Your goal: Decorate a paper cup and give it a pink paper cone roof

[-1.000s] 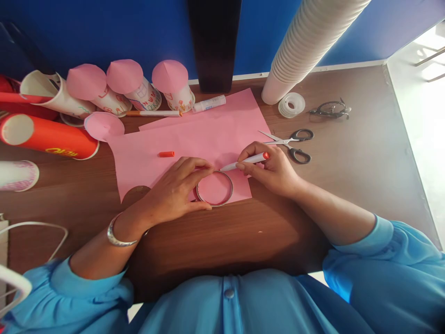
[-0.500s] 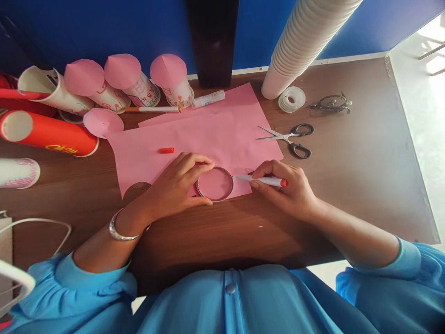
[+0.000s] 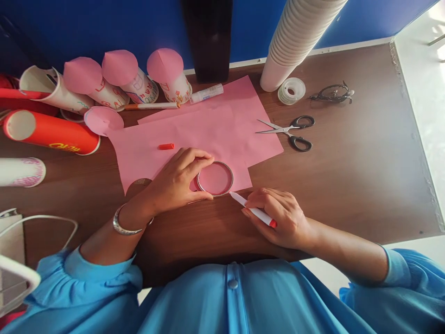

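My left hand (image 3: pixel 175 181) holds a thin metal bangle (image 3: pixel 232 180) flat on a sheet of pink paper (image 3: pixel 222 130), its thumb and fingers set around the ring's left side. The bangle lies at the paper's near edge. In my right hand (image 3: pixel 280 218) is a white felt-tip pen (image 3: pixel 256 213) with a red end, gripped in a writing hold. Its tip points at the lower right of the bangle, very close to the rim. A small red pen cap (image 3: pixel 166 146) rests on the paper, beyond my left hand.
Scissors (image 3: pixel 290 131) lie partly over the paper's right edge. Behind are a glue stick (image 3: pixel 207 93), a tape roll (image 3: pixel 292 91), a tall stack of paper cups (image 3: pixel 299 41) and spectacles (image 3: pixel 332 94). Decorated cups with pink cone tops (image 3: pixel 165 65) and a red cup (image 3: pixel 55 134) stand or lie left.
My right hand has moved down and toward me, carrying the pen tip from the bangle's right side to its lower right. My left hand keeps the bangle in place.
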{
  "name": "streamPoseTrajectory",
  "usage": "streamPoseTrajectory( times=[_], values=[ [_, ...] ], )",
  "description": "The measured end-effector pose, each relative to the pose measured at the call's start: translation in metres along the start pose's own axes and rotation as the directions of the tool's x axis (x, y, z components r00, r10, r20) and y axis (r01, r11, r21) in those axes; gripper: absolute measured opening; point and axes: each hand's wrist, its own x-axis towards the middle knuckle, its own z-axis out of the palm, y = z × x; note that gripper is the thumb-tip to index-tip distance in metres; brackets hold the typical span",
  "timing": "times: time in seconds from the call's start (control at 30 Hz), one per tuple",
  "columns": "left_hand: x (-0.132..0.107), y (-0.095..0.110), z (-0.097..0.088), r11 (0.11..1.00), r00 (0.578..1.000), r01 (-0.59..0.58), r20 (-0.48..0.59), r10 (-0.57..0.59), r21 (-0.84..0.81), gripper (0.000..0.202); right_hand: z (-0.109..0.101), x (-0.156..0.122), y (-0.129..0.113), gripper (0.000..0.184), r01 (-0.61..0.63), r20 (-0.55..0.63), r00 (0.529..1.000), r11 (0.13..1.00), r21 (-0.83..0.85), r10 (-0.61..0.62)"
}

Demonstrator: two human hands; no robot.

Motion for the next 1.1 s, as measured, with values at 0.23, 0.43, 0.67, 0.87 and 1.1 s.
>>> streamPoseTrajectory(
  times=[0.23,0.43,0.67,0.87,1.1],
  values=[
    [0.001,0.001,0.0,1.0,1.0,0.011,0.006,-0.011,-0.01,0.074,0.006,0.004,-0.004,0.009,0.043,0.015,0.999,0.999,0.001,-0.043],
    [0.001,0.001,-0.001,1.0,1.0,0.011,0.009,-0.011,0.0,0.076,0.008,0.007,-0.003,0.006,0.018,0.039,0.999,0.994,0.111,-0.022],
    [0.002,0.001,-0.002,1.0,1.0,0.02,0.023,-0.019,-0.024,0.073,-0.026,0.004,0.003,0.018,-0.111,-0.187,0.963,0.914,0.39,0.197],
    [0.002,0.004,-0.003,0.996,0.996,0.071,0.055,-0.068,-0.054,0.072,-0.038,0.015,0.022,0.009,-0.322,-0.177,0.868,0.796,0.514,0.465],
    [0.0,0.002,-0.003,0.991,0.988,0.112,0.112,-0.103,-0.074,0.076,-0.019,0.049,0.045,0.006,-0.324,-0.214,0.872,0.846,0.424,0.441]
  ],
)
